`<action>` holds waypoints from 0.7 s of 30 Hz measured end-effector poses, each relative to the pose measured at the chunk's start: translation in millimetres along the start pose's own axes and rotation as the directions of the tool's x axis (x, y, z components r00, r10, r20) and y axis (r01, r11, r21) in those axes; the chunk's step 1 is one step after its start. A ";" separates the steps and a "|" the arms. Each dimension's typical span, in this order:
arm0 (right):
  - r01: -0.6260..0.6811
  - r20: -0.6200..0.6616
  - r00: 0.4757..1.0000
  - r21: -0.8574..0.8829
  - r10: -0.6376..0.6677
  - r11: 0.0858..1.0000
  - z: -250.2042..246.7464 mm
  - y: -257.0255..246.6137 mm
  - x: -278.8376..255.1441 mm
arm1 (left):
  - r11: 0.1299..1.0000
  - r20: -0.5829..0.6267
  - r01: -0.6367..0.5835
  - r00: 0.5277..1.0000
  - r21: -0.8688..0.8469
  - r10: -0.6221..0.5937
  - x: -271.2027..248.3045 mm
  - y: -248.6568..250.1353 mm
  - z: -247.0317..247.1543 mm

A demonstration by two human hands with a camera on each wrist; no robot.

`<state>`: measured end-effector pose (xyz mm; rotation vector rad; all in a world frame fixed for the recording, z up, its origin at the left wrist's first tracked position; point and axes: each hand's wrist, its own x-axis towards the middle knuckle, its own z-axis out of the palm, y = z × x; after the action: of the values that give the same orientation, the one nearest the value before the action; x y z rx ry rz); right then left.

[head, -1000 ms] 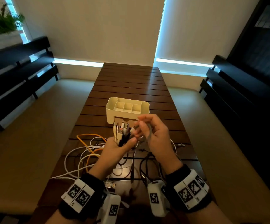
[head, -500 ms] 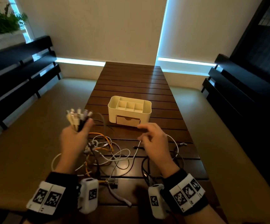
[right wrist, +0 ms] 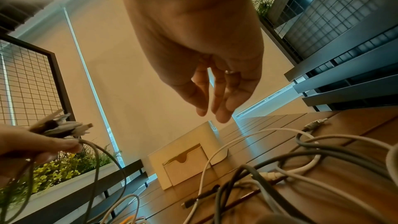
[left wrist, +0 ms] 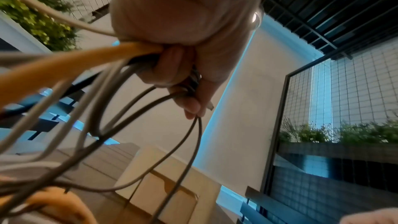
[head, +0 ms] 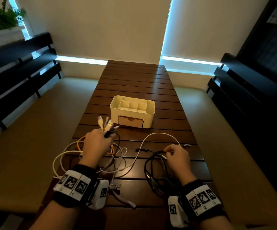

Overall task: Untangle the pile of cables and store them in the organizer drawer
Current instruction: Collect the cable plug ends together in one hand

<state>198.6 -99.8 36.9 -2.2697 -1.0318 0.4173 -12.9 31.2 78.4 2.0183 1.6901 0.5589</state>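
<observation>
A cream organizer (head: pixel 148 103) stands mid-table, its front drawer (head: pixel 131 122) closed; the drawer (right wrist: pixel 185 165) also shows in the right wrist view. My left hand (head: pixel 96 145) grips a bundle of cable ends, their connectors (head: pixel 107 124) fanning upward. Orange, white and grey cables (left wrist: pixel 64 64) trail from that fist (left wrist: pixel 183 23) to the table. My right hand (head: pixel 178 157) hovers over a heap of black cables (head: pixel 152 171), its fingers (right wrist: pixel 224 105) hanging nearly straight with nothing between them. A white cable (head: pixel 161 134) arcs past that hand.
The slatted wooden table (head: pixel 134 77) runs away from me. Cushioned benches (head: pixel 26 130) with dark backrests (head: pixel 250 100) flank both sides. A clear network plug (head: pixel 114 185) and a white connector end (head: pixel 131 204) lie near the front edge. Loose white and orange loops (head: pixel 59 156) spread under my left hand.
The hands have parted. My left hand swung out left with the bundle, then came back down toward the table. My right hand dropped to the right onto the black cables.
</observation>
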 end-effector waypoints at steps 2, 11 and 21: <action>0.028 0.021 0.999 -0.006 -0.028 1.000 3.3 -0.3 -1.0 | 0.999 0.019 0.008 1.000 -0.039 -0.008 -3.8 7.9 6.5; 0.679 0.700 0.665 -0.425 -0.258 0.598 26.4 2.7 -24.0 | 0.991 -0.009 0.107 0.994 -0.086 -0.108 -5.6 11.2 4.0; 0.722 0.359 0.689 -0.415 -0.629 0.554 34.0 20.3 -22.6 | 0.806 -0.256 -0.099 0.964 -0.583 -0.067 -13.4 3.7 2.9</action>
<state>178.4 -114.1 -1.4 -2.0309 -2.2403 -0.0370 -10.6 17.2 77.9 1.5421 1.3868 1.2416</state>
